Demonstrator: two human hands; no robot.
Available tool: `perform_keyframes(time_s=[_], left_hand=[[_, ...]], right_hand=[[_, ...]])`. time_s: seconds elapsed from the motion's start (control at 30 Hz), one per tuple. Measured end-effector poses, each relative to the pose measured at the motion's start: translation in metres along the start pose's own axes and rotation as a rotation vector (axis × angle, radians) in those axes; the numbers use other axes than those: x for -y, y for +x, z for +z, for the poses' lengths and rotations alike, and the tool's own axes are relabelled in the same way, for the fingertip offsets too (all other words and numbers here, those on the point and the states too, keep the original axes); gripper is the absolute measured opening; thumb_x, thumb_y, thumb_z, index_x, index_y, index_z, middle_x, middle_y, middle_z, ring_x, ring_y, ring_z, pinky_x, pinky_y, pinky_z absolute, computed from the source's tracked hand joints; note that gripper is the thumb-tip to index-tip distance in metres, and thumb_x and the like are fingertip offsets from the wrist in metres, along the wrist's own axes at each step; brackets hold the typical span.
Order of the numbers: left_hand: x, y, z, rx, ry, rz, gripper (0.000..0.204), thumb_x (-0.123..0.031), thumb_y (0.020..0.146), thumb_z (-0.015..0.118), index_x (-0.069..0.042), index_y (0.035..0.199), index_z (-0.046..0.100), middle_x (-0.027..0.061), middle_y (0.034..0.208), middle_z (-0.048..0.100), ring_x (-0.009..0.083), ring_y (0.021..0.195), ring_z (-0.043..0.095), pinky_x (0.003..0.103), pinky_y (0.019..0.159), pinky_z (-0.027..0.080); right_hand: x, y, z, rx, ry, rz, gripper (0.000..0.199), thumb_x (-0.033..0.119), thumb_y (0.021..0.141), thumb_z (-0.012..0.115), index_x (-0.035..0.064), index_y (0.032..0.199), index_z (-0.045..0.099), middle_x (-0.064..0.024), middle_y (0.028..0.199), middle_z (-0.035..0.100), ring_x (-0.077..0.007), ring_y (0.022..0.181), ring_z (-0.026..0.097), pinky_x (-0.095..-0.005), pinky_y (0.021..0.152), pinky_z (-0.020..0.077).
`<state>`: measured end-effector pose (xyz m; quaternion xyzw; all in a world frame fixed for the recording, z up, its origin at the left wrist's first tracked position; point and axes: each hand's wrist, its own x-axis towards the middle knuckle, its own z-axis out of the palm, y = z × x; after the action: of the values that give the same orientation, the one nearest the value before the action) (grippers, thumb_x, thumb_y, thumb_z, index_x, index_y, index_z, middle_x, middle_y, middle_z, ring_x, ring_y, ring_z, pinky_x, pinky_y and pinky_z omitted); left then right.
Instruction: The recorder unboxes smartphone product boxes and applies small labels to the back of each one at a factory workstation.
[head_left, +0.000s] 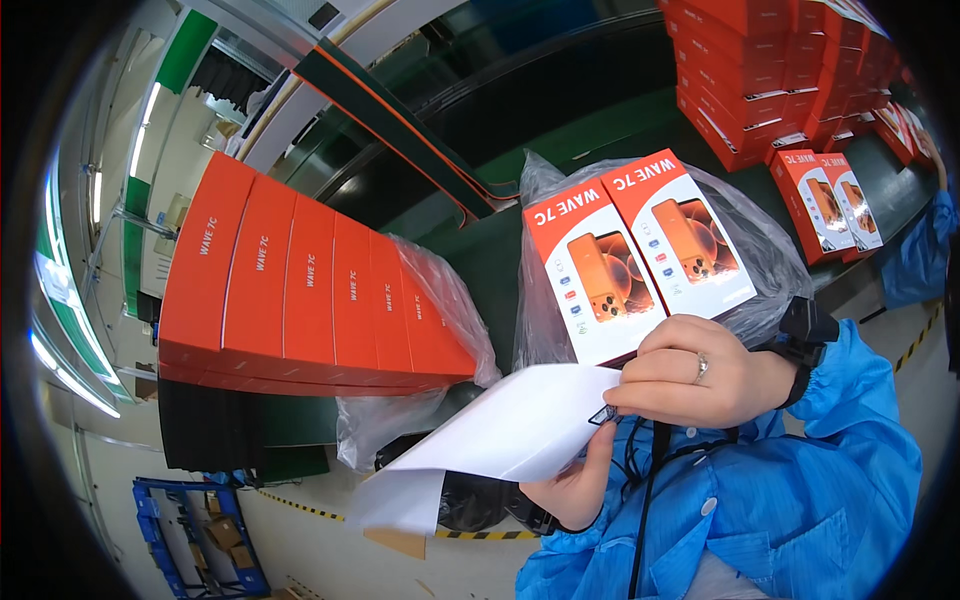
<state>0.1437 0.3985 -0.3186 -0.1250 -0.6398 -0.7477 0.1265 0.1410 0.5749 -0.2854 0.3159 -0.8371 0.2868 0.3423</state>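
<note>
My left hand (575,490) grips a white sheet (510,425) from below, its thumb up at the sheet's edge; the sheet curls away to the left. The fingers of my right hand (705,375) are pinched at that same edge, on a small black-and-white label (602,415). Just beyond lie two white-and-orange phone boxes (597,275) side by side, with pictures of phones on top. Under and around them spreads a clear plastic bag (775,265). A row of orange-red boxes (310,280) stands to the left, partly wrapped in plastic at its near right end.
Tall stacks of orange-red boxes (745,75) rise at the far right, with more phone boxes (825,205) before them. A co-worker's blue sleeve (920,250) shows at the right edge. A dark green upright panel (390,120) stands behind. A blue rack (195,535) with cartons is at lower left.
</note>
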Motion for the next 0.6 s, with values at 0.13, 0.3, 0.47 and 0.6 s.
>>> perform_keyframes(time_s=[0.13,0.3,0.47,0.6], left_hand=[[0.001,0.001,0.003,-0.090,-0.125,-0.056,0.031,0.009,0.068,0.073,0.006,0.096,0.063,0.0147,0.093,0.066,0.0194,0.084,0.064,0.028,0.076,0.049],[0.013,0.003,-0.005,0.022,0.114,0.079,0.027,0.007,0.068,0.073,0.005,0.093,0.064,0.0135,0.087,0.067,0.0192,0.079,0.065,0.028,0.071,0.049],[0.014,-0.001,-0.006,0.038,0.395,0.075,0.019,-0.001,0.075,0.070,0.004,0.093,0.063,0.0141,0.080,0.067,0.0215,0.071,0.067,0.028,0.063,0.050],[0.017,0.005,-0.007,-0.159,0.549,0.108,0.020,-0.006,0.083,0.063,0.008,0.096,0.060,0.0167,0.080,0.066,0.0215,0.069,0.066,0.030,0.060,0.050]], right_hand=[[-0.001,0.005,0.003,0.054,0.247,0.114,0.020,0.009,0.073,0.066,0.0049,0.092,0.060,-0.0055,0.085,0.058,-0.0225,0.077,0.056,-0.0310,0.066,0.0479],[-0.004,0.013,-0.002,0.202,0.341,0.213,0.016,0.011,0.075,0.066,0.0043,0.087,0.057,-0.0069,0.083,0.058,-0.0242,0.075,0.058,-0.0320,0.066,0.0482],[-0.009,0.015,-0.001,0.376,0.288,0.324,0.013,0.013,0.077,0.063,0.0052,0.081,0.054,-0.0074,0.081,0.057,-0.0244,0.071,0.060,-0.0329,0.062,0.0483],[-0.009,0.027,0.005,0.402,0.372,0.310,0.012,0.014,0.077,0.062,0.0049,0.080,0.055,-0.0093,0.076,0.056,-0.0257,0.069,0.060,-0.0339,0.061,0.0482]])
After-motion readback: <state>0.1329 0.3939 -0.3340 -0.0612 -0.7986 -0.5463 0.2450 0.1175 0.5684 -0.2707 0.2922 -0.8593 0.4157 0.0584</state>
